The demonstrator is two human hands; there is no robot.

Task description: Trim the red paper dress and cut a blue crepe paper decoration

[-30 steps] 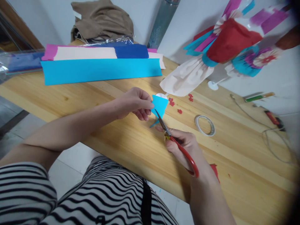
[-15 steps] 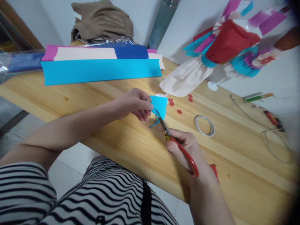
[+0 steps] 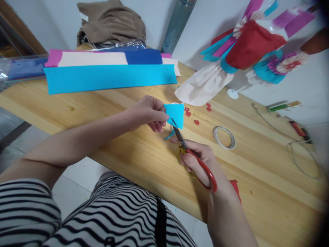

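Observation:
Between the thumb and fingers of my left hand (image 3: 151, 113) is a small piece of bright blue paper (image 3: 176, 114), pinched by its left edge above the table. My right hand (image 3: 200, 157) grips scissors (image 3: 183, 145) with red and yellow handles. Their blades point up and left and meet the paper's lower edge. A thin blue paper strip (image 3: 169, 135) hangs or lies just below the piece; whether it is still joined I cannot tell. Small red paper cutouts (image 3: 196, 122) lie on the table to the right of the blue piece.
A long blue paper strip (image 3: 110, 79) lies at the back with pink, white and dark blue paper. A tape roll (image 3: 224, 138) sits on the right. A paper-dressed doll-like figure (image 3: 254, 44), a grey bottle (image 3: 177, 27), brown cloth (image 3: 113, 22) and a cable (image 3: 273, 127) are farther back.
The lower part of the blue piece has shifted, and its edge now looks straighter. The scissor handles have spread, with the yellow loop showing more. My left hand has barely moved.

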